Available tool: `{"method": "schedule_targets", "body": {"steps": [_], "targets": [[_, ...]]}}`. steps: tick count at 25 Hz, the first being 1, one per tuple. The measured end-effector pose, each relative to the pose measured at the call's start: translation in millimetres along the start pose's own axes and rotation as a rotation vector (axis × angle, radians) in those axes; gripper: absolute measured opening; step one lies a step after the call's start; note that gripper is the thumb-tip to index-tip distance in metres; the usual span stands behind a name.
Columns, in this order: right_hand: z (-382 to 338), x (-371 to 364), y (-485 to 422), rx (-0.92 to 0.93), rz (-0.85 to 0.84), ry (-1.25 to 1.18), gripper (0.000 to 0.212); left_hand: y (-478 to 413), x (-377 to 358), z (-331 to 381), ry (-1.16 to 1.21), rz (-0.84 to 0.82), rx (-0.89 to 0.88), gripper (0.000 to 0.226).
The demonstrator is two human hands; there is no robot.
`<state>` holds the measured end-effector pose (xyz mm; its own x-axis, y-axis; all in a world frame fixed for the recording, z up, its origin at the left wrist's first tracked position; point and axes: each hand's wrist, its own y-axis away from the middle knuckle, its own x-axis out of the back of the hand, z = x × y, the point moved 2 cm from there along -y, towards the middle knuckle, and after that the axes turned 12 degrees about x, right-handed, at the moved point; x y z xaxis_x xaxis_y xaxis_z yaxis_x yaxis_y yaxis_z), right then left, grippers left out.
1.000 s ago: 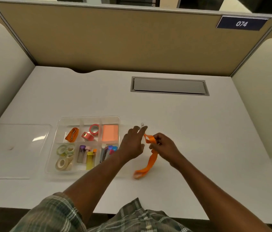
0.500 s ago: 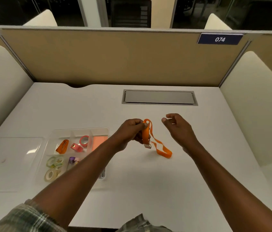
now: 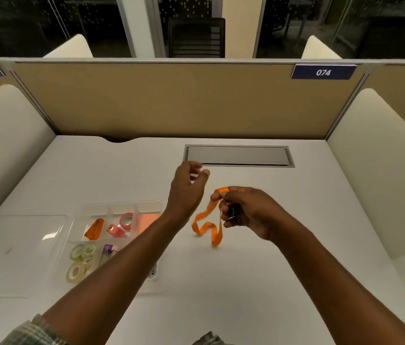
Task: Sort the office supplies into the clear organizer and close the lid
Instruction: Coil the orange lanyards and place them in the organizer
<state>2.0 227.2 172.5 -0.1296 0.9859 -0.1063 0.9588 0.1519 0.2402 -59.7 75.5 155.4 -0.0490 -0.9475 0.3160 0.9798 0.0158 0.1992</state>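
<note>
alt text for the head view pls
The right hand pinches an orange lanyard over a white desk, the left hand raised beside it holding nothing. A clear organizer with tapes sits left, its lid off alongside.

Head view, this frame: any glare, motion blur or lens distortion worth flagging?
Head view: a white glare patch on the clear lid; the left hand shows motion blur at its fingertips; the right hand and orange lanyard read sharper; window frames behind lean, from the wide lens.
</note>
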Motion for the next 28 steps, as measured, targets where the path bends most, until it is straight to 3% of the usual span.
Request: {"method": "schedule_targets", "body": {"steps": [3, 6, 8, 11, 13, 15, 17, 20, 25, 28], "targets": [[-40.7, -2.7, -1.1, 0.028, -0.088, -0.103, 0.027, 4.3, -2.4, 26.5, 0.231, -0.404, -0.110, 0.040], [-77.8, -4.5, -4.8, 0.104, -0.128, -0.247, 0.028, 8.5, -2.6, 43.5, 0.424, -0.555, -0.061, 0.049], [-95.1, -3.9, -9.2, 0.153, -0.118, -0.359, 0.033, 6.6, -2.2, 46.2, 0.472, -0.539, -0.052, 0.044], [-110.6, -3.8, -13.4, 0.183, -0.129, -0.472, 0.038, 2.0, 6.0, 47.5, 0.294, -0.468, -0.191, 0.030], [-117.7, -3.4, -13.8, 0.196, -0.151, -0.471, 0.039, -4.2, 16.7, 46.0, 0.033, -0.300, -0.372, 0.020], [-124.0, -2.2, -14.0, 0.209, -0.158, -0.446, 0.040, -12.1, 28.3, 42.0, -0.300, -0.025, -0.574, 0.016], [-129.2, -2.2, -15.2, 0.219, -0.161, -0.428, 0.040, -19.7, 39.5, 35.5, -0.481, 0.153, -0.651, 0.021], [-136.5, -3.2, -18.6, 0.225, -0.158, -0.413, 0.040, -26.6, 47.8, 23.4, -0.523, 0.174, -0.587, 0.026], [-144.6, -9.7, -23.4, 0.226, -0.144, -0.369, 0.038, -30.5, 48.0, 5.4, -0.557, 0.054, -0.395, 0.043], [-143.1, -17.7, -24.7, 0.210, -0.139, -0.346, 0.037, -26.5, 44.8, 19.8, -0.359, -0.001, -0.373, 0.060]]}}
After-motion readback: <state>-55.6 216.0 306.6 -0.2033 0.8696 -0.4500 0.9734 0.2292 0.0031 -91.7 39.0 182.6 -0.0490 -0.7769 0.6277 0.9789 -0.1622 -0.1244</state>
